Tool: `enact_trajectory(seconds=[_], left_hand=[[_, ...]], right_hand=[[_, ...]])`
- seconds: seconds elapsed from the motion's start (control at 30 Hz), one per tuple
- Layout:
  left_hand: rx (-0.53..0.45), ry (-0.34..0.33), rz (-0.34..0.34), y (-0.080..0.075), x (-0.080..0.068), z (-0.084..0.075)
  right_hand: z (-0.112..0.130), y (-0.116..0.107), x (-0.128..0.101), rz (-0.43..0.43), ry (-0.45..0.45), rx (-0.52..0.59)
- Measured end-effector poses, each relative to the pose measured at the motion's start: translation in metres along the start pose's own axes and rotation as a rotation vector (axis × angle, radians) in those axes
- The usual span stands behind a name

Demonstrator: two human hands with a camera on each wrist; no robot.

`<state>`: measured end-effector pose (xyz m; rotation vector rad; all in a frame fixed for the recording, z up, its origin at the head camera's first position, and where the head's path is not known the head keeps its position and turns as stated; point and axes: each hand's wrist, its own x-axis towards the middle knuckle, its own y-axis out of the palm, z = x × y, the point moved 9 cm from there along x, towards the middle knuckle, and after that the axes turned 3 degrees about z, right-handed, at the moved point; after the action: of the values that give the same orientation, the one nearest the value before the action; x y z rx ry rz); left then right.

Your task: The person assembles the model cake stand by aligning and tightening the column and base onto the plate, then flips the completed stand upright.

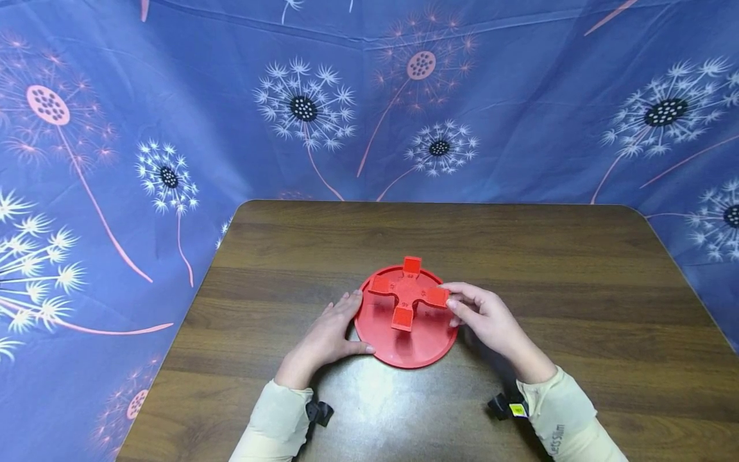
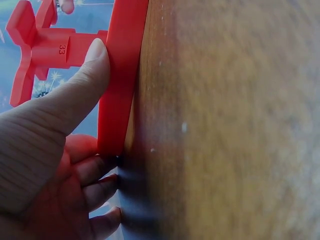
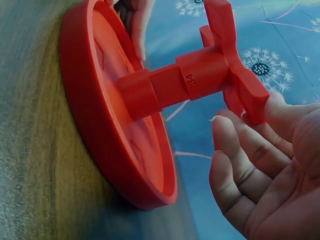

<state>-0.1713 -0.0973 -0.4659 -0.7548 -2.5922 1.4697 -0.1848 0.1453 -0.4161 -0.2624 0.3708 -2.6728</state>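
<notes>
Plenty of open table [image 1: 577, 289] behind and to both sides of the red disc [image 1: 404, 346], so a hand can slide in from pretty much anywhere there. The near side is boxed in: left hand [image 1: 329, 337] hugs the disc's left rim, right hand [image 1: 487, 321] pinches one arm of the cross piece [image 1: 407, 292] on top.

A round red plate [image 1: 406, 343] with a low rim lies flat on the brown bench [image 1: 577, 289], near the middle. A thick red post [image 3: 175, 82] stands straight up from its middle. On top sits a red cross [image 1: 407, 292] with four arms, their ends bent.
</notes>
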Motion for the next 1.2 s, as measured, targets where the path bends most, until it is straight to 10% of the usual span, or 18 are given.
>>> enact_trajectory(seconds=[0.3,1.2], left_hand=[[-0.001,0.015,-0.015,-0.001,0.0,-0.002],[0.067,-0.031,-0.007,0.002,0.002,-0.002]], right_hand=[[0.003,0.013,-0.006,0.039,0.008,0.011],[0.025,0.017,-0.021,-0.218,-0.114,-0.316]])
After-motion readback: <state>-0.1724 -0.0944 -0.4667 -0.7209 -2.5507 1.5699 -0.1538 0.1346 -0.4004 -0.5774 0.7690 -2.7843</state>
